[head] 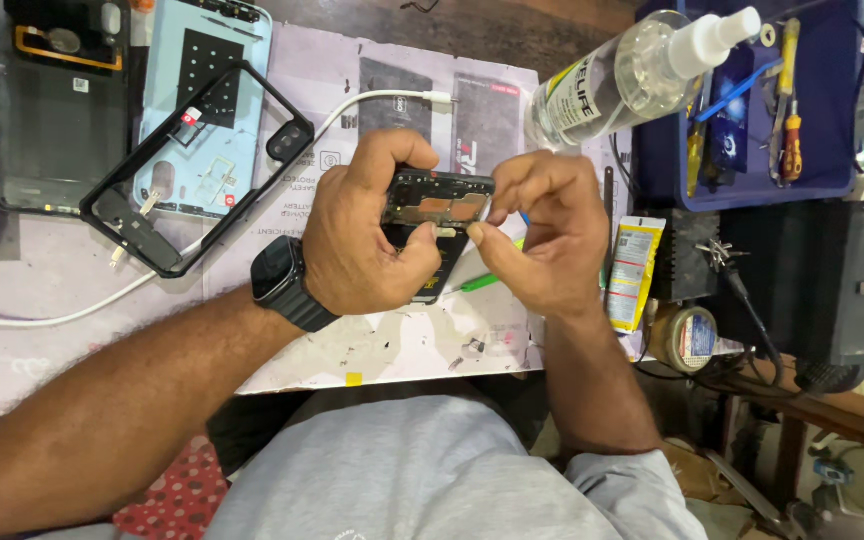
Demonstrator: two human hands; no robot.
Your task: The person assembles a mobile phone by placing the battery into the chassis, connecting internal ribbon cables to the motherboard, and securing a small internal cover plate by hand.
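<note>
Gripping the opened phone [430, 215] above the desk [42, 270], the left hand [362, 235] steadies it while the right hand [542, 235] fingers [480, 232] pinch a small part at its edge, beside the thumb.

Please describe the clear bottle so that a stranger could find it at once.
Look at the blue tray at the table's far right. The clear bottle lies tilted against its left edge. Unlike the screwdrivers inside the tray, it is transparent with a white spray top.
</note>
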